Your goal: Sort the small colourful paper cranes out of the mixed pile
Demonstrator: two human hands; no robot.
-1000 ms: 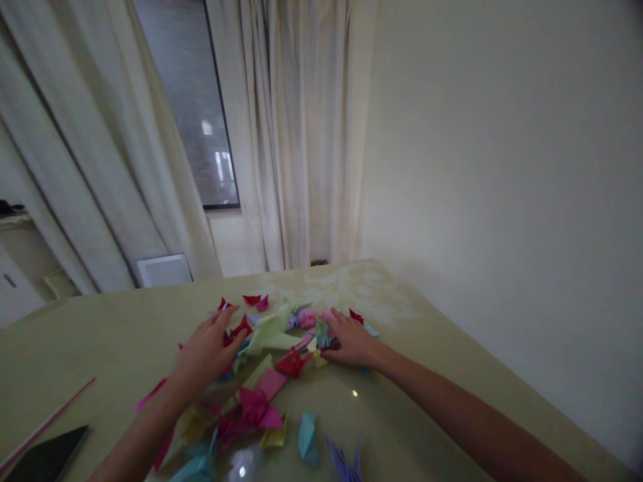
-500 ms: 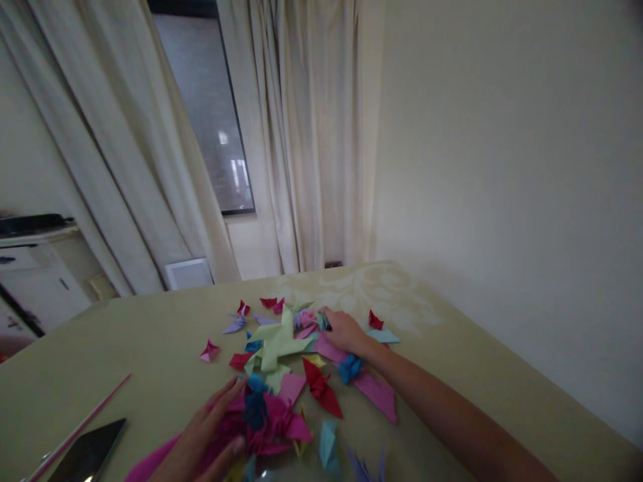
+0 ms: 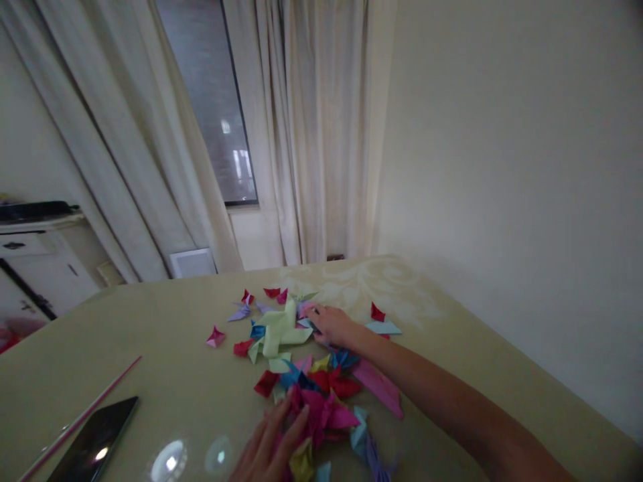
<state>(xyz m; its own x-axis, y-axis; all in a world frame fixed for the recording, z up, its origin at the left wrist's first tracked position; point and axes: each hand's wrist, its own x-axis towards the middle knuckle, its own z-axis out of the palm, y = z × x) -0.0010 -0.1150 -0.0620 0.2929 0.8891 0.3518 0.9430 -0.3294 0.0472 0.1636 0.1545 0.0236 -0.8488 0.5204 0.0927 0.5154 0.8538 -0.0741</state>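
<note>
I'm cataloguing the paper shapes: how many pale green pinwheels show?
1: the pale green pinwheel lies among the folded papers, just left of the right hand. Others may be hidden beneath.

Table [image 3: 175,321] in front, w/ origami [image 3: 284,331] spread mid-table. L hand [image 3: 271,442] at pile's near L side; R hand [image 3: 334,325] among pieces farther back. Phone [image 3: 95,438] on table, well L of pile; stick [image 3: 83,422] just L of phone. Behind table: curtains [image 3: 331,134] either side of window [image 3: 211,100]; cabinet [image 3: 55,261] back L. Wall [image 3: 512,167] along R.
</note>
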